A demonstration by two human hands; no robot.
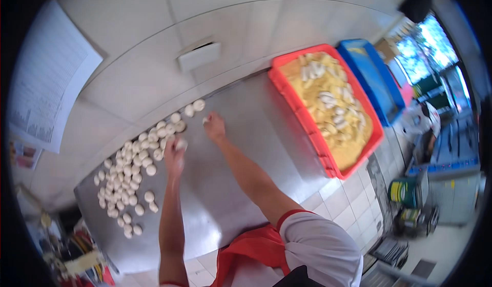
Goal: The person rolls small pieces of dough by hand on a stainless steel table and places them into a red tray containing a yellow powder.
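Many round white dough balls lie spread over the left part of the steel table, a few of them along the wall edge. My left hand, at the right side of this group, is closed around a dough ball that shows at its fingers. Farther right, my right hand is closed above the bare steel, with a small pale piece of dough at its fingertips. Just beyond it, two dough balls rest close to the wall.
On the right stands a red tub of yellow crumbly powder with white pieces on top. A blue tub is beside it. The tiled wall bounds the far side, with a paper sheet at left and a pale wall plate.
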